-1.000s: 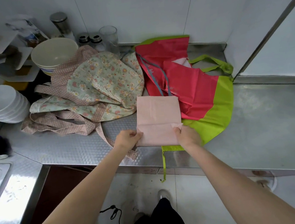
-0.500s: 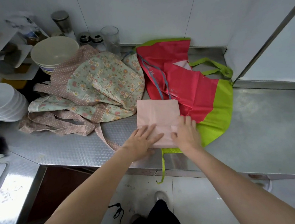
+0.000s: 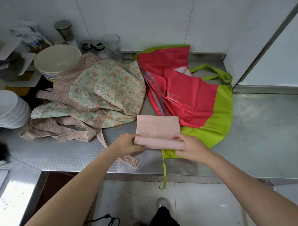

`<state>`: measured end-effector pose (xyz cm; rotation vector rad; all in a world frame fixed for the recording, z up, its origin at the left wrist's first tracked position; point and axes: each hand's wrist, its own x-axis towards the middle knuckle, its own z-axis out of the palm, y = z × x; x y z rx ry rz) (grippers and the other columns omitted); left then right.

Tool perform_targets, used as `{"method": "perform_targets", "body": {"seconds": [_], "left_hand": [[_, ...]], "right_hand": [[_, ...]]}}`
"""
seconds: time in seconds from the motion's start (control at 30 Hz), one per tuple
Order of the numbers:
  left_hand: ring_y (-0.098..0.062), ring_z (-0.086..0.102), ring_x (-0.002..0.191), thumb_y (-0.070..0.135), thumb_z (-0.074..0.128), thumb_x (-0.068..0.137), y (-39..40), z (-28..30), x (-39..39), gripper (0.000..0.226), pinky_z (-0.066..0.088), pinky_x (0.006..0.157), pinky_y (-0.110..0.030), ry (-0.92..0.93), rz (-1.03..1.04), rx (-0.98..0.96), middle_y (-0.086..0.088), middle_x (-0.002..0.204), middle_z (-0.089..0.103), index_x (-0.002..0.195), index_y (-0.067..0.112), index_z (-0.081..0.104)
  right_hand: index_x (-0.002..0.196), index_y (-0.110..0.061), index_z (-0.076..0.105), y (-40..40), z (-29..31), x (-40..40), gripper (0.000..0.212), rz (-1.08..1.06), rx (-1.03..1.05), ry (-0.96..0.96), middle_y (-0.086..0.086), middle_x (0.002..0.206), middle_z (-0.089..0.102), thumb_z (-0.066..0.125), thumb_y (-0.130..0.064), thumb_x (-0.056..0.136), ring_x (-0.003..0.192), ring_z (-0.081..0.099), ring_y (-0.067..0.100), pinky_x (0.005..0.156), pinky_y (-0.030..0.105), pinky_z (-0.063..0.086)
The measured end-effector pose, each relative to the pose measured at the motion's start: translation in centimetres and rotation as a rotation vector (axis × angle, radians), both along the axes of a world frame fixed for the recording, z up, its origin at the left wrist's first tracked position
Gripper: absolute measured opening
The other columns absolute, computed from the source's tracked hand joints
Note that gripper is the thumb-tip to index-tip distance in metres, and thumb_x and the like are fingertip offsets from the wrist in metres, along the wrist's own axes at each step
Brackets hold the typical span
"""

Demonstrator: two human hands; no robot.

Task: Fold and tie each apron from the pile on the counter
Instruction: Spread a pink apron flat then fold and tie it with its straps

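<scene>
On the steel counter [image 3: 254,130] both hands, left hand [image 3: 127,143] and right hand [image 3: 189,145], pinched the rolled near edge of the pink apron [image 3: 157,128] between them; looked soft and floppy, so probably best gripped at the roll's ends.

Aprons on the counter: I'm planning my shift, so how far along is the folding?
Done: none tied. In hand: both hands, left hand and right hand, roll the folded pink apron. Left: the floral apron and red-and-green apron lie unfolded.
</scene>
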<state>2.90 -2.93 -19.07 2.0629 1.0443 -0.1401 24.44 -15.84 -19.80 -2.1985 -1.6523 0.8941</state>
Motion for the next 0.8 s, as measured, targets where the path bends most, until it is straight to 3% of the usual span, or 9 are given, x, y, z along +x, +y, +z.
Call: {"method": "perform_targets", "body": {"seconds": [0.07, 0.13, 0.23, 0.3, 0.43, 0.53, 0.6, 0.73, 0.8], "left_hand": [[-0.015, 0.056, 0.078, 0.04, 0.064, 0.085, -0.1, 0.0, -0.3, 0.031, 0.037, 0.052, -0.006, -0.008, 0.09, -0.102, -0.001, 0.085, 0.061, 0.097, 0.011, 0.064], [-0.015, 0.061, 0.084, 0.032, 0.059, 0.089, -0.3, -0.4, -0.4, 0.027, 0.045, 0.065, -0.006, -0.069, 0.222, -0.235, 0.0, 0.089, 0.062, 0.103, 0.01, 0.064], [-0.028, 0.059, 0.108, 0.033, 0.053, 0.093, -0.8, -1.3, -0.5, 0.038, 0.047, 0.095, -0.034, -0.116, 0.354, -0.251, -0.011, 0.113, 0.062, 0.119, 0.006, 0.057], [-0.028, 0.057, 0.11, 0.035, 0.048, 0.095, -1.3, -1.7, -0.3, 0.039, 0.044, 0.093, -0.032, -0.053, 0.354, -0.173, -0.011, 0.119, 0.059, 0.122, 0.007, 0.054], [-0.03, 0.055, 0.113, 0.043, 0.042, 0.096, -1.7, -1.9, 0.3, 0.046, 0.045, 0.093, -0.036, 0.065, 0.348, -0.045, -0.013, 0.126, 0.057, 0.125, 0.008, 0.049], [-0.032, 0.054, 0.114, 0.045, 0.038, 0.097, -1.4, -1.6, 0.9, 0.051, 0.043, 0.09, -0.036, 0.144, 0.34, -0.007, -0.016, 0.128, 0.054, 0.131, 0.007, 0.041], [-0.032, 0.055, 0.114, 0.046, 0.036, 0.097, -1.2, -1.4, 1.2, 0.052, 0.043, 0.088, -0.036, 0.169, 0.329, 0.003, -0.017, 0.128, 0.054, 0.131, 0.007, 0.039], [-0.035, 0.056, 0.11, 0.047, 0.037, 0.096, -0.7, -1.4, 1.6, 0.049, 0.043, 0.086, -0.038, 0.189, 0.347, -0.001, -0.019, 0.123, 0.057, 0.129, 0.01, 0.037], [-0.035, 0.056, 0.11, 0.048, 0.036, 0.096, -0.4, -1.4, 2.0, 0.05, 0.043, 0.086, -0.039, 0.232, 0.338, 0.007, -0.019, 0.123, 0.057, 0.129, 0.011, 0.036]], "right_hand": [[0.111, -0.021, 0.057, 0.5, 0.3, 0.4, 0.036, -0.182, -0.048, 0.25, -0.009, 0.098, 0.064, 0.072, -0.021, 0.078, 0.088, 0.06, 0.011, 0.068, 0.019, 0.042], [0.095, -0.023, 0.056, 0.7, 0.0, 0.4, 0.021, -0.275, -0.086, 0.451, -0.009, 0.076, 0.058, 0.072, -0.022, 0.081, 0.067, 0.055, 0.007, 0.055, 0.017, 0.045], [0.083, -0.019, 0.052, 0.7, -1.0, -0.2, 0.02, -0.33, -0.098, 0.388, -0.002, 0.063, 0.049, 0.066, -0.033, 0.085, 0.051, 0.049, 0.012, 0.051, 0.027, 0.044], [0.086, -0.016, 0.051, 0.7, -1.5, -0.8, 0.024, -0.356, -0.11, 0.336, 0.0, 0.057, 0.047, 0.061, -0.038, 0.088, 0.044, 0.048, 0.014, 0.051, 0.028, 0.04], [0.079, -0.014, 0.051, 0.8, -1.9, -1.3, 0.034, -0.343, -0.111, 0.221, 0.0, 0.048, 0.047, 0.049, -0.045, 0.093, 0.028, 0.047, 0.007, 0.036, 0.018, 0.033], [0.072, -0.019, 0.052, 1.2, -1.8, -1.6, 0.04, -0.357, -0.15, 0.155, 0.002, 0.049, 0.05, 0.039, -0.048, 0.096, 0.039, 0.055, 0.017, 0.04, 0.021, 0.041], [0.079, -0.014, 0.061, 1.7, -1.7, -1.8, 0.048, -0.39, -0.175, 0.115, 0.007, 0.057, 0.055, 0.035, -0.05, 0.097, 0.062, 0.062, 0.033, 0.058, 0.031, 0.049], [0.119, -0.016, 0.063, 2.6, -1.9, -2.6, 0.052, -0.441, -0.189, -0.007, 0.018, 0.108, 0.067, 0.03, -0.05, 0.098, 0.103, 0.06, 0.035, 0.078, 0.033, 0.045], [0.12, -0.011, 0.062, 2.9, -1.6, -2.8, 0.056, -0.463, -0.18, -0.035, 0.019, 0.115, 0.064, 0.027, -0.049, 0.098, 0.109, 0.057, 0.034, 0.083, 0.034, 0.044]]}}
